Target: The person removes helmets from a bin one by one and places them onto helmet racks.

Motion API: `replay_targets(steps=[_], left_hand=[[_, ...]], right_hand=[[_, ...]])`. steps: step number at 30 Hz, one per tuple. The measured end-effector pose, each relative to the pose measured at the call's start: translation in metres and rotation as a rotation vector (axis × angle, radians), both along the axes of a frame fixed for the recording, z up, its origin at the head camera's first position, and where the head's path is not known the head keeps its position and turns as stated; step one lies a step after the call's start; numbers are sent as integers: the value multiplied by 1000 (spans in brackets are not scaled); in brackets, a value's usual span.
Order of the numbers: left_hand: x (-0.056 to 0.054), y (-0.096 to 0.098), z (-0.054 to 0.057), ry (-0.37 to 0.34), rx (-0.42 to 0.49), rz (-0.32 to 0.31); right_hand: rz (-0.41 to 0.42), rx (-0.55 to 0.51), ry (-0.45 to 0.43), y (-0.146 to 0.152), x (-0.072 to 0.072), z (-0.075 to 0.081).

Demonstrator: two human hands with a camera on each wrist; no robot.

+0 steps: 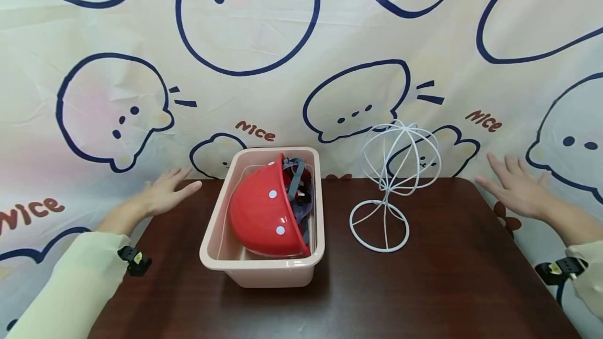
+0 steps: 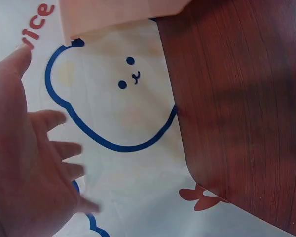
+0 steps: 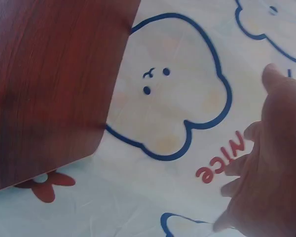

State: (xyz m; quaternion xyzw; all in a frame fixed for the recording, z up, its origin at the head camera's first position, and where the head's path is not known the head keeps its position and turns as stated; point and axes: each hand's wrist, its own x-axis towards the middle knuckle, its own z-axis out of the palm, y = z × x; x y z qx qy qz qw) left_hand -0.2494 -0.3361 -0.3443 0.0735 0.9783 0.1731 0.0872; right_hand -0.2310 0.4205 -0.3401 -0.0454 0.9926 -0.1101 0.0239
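A red helmet with white dots lies on its side inside a pale pink plastic bin, its grey straps and dark inner parts facing right. To the right of the bin, a white wire stand with a round cage top and a ring base stands upright on the table. My left hand is held in the air left of the bin, fingers extended, touching nothing. Beyond the table's right edge my right hand hovers with fingers spread and holds nothing. In both wrist views the hands appear empty.
The dark brown wooden table has rounded far corners. Behind it hangs a pale cloth printed with blue-outlined cartoon animals and the word "Nice". A small black camera sits on each wrist.
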Motion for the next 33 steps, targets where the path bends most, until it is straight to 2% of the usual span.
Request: replay_targets(steps=[6,9,13,18,22,26,29,33], left_hand=[[11,2,1,-101,262,-58],[17,4,0,-190,430,-42],[27,9,-2,-310,639,-13],[37,19,-7,-440,813,-5],[41,29,-10,-496,901,-5],[42,35,-13,-494,927,19],[42,36,-16,-499,928,44],[42,36,-20,-506,942,40]], right_hand=[[60,-136,-50,-14,22,12],[73,-154,-102,-29,34,21],[92,-117,-148,-51,51,30],[126,-177,-229,-71,67,36],[180,-273,-288,-88,77,36],[266,-399,-339,-109,82,37],[325,-476,-366,-128,82,39],[367,-503,-388,-157,78,44]])
